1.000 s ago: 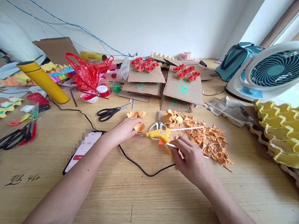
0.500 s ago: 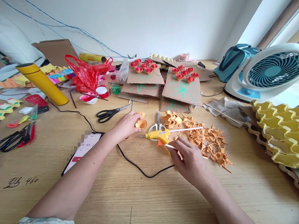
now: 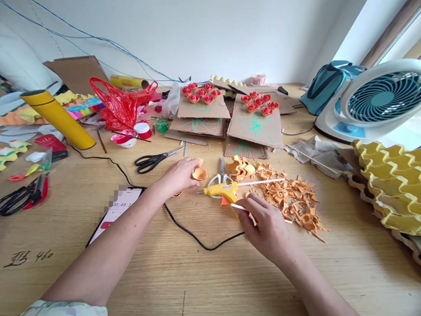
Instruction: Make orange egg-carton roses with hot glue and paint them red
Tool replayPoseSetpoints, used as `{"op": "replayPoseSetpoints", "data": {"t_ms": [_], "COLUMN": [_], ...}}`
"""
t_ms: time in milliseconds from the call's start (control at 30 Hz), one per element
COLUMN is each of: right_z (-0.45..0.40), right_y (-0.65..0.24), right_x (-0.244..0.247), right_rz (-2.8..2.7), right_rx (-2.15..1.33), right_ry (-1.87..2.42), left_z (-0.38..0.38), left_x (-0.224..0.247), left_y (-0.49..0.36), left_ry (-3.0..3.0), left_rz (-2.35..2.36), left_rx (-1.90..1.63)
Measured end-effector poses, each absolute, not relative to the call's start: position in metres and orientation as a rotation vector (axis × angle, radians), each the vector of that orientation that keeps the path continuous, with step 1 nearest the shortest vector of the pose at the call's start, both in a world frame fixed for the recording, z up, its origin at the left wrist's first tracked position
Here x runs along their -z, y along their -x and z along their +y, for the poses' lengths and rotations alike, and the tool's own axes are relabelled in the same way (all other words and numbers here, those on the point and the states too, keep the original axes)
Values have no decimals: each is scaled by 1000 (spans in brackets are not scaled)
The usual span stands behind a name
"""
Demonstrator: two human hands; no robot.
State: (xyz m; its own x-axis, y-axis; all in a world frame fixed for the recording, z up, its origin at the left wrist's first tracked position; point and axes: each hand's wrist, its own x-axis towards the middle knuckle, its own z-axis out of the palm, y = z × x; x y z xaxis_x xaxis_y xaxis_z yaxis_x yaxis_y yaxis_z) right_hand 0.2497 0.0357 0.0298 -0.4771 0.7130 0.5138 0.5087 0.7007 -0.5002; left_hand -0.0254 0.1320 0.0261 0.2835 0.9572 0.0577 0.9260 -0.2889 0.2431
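The left hand [image 3: 180, 179] has its fingers bent in at the near orange cup [image 3: 200, 175]; they hide its left edge, so I cannot tell whether they pinch it or only touch it. The right hand [image 3: 266, 228] is wrapped round the grip of a yellow glue gun [image 3: 226, 189], its nozzle aimed at that cup but apart from it, with a loose white stick [image 3: 240, 207] also tucked in the grasp. The cup sits on the table [image 3: 146, 281], between the left fingers and the nozzle. It looks like moulded pulp (egg-tray stuff), so it should be very light, dry rather than slippery, fairly stiff but easily dented or torn; a gentle thumb-and-finger hold on the wall, clear of the thin rim, would suit it.

As for counts, three orange cups show: the near one, a back cup [image 3: 200, 161] just behind it, and a mostly hidden cup [image 3: 177, 194] by the left wrist. There is one gun, one phone [image 3: 122, 206], one fan [image 3: 385, 100] and two white sticks, counting the rear stick [image 3: 262, 182] behind the gun. Red flowers [image 3: 201, 92] number seven on each of two cardboard stacks [image 3: 256, 127].
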Motion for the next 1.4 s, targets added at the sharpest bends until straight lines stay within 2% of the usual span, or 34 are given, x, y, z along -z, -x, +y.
{"op": "replayPoseSetpoints", "data": {"t_ms": [400, 600, 833, 1400], "right_z": [36, 36, 38, 37], "right_y": [-251, -252, -252, -251], "right_x": [-26, -23, -21, -20], "right_rz": [-2179, -2163, -2167, -2176], "right_rx": [-356, -375, -381, -350], "right_ry": [932, 934, 945, 923], "left_z": [136, 149, 163, 152], "left_x": [-26, -40, -21, -7], "left_y": [28, 52, 62, 81], "left_ry": [-2283, -2229, -2330, -2193], "left_rz": [1737, 1943, 1916, 1924], "left_rx": [-340, -523, -301, -461]}}
